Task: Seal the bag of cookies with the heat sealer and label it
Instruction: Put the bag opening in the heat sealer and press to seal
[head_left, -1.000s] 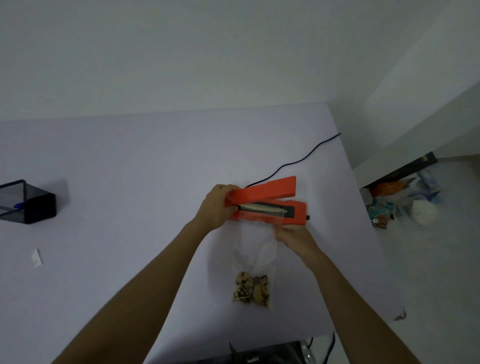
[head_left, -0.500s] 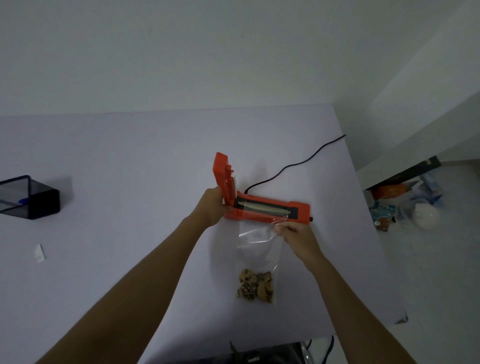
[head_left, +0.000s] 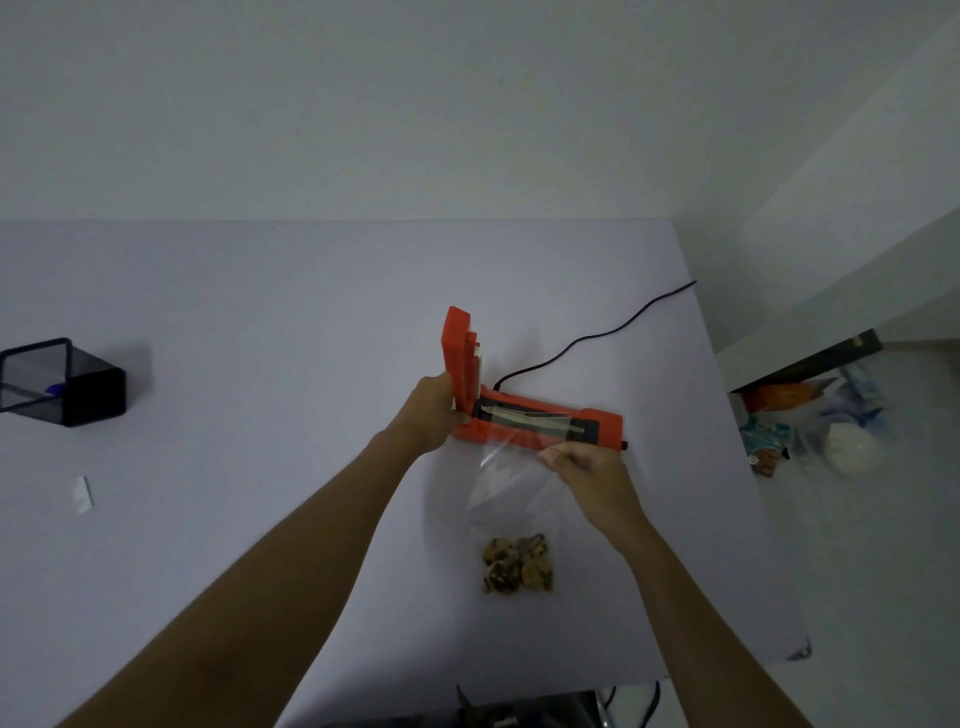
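An orange heat sealer (head_left: 540, 423) lies on the white table (head_left: 260, 322), its lid (head_left: 460, 358) raised nearly upright at the left end. My left hand (head_left: 431, 410) grips the sealer at the hinge end. A clear plastic bag (head_left: 506, 493) lies in front of it, with several cookies (head_left: 517, 564) at its bottom. The bag's open top rests on the sealing strip. My right hand (head_left: 587, 475) pinches the bag's top right corner just in front of the sealer.
A black cord (head_left: 597, 338) runs from the sealer to the table's right edge. A dark mesh holder (head_left: 62, 382) stands at the far left, a small white label (head_left: 82, 493) in front of it. Clutter lies on the floor (head_left: 810, 426) to the right.
The sealer's lid has swung from nearly down to upright. My left hand moved from the lid to the hinge end. The bag's top now lies on the strip.
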